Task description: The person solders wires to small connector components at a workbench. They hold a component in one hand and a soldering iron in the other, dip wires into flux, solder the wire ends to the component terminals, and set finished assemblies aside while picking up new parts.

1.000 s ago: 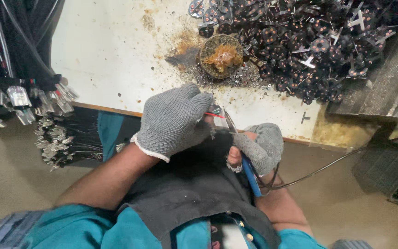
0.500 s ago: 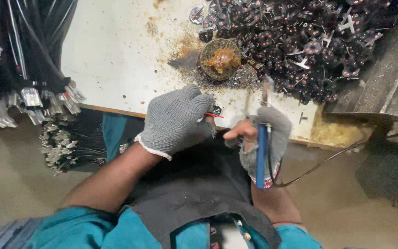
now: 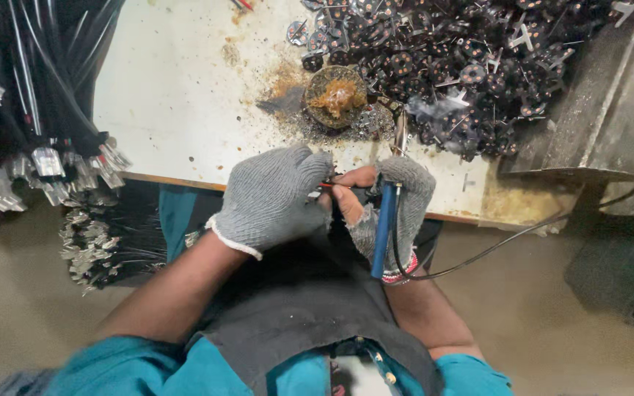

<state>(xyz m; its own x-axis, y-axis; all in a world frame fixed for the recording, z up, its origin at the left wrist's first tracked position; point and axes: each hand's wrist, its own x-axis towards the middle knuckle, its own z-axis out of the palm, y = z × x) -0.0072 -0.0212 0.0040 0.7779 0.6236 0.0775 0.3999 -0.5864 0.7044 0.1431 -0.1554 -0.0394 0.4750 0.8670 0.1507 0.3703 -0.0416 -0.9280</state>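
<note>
While the gloved right hand (image 3: 394, 213) grips a blue-handled soldering iron (image 3: 384, 227), its tip points to twelve o'clock. The gloved left hand (image 3: 277, 198) pinches a thin red wire (image 3: 326, 185) at nine o'clock of it.

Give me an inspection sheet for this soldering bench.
Surface: white bench top, stained and speckled with brown residue.
Job's things: blue-handled soldering iron in the right hand, tip toward the round flux tin; a thin red wire between the hands.
Clutter: heap of small dark round parts across the bench's far right.
Grippers: left hand and right hand, both in grey knit gloves, close together at the bench edge.
Cables: iron's black cord trailing right; black cable bundles with metal ends on the left.
Surroundings: grey metal box at right; floor below.
</note>
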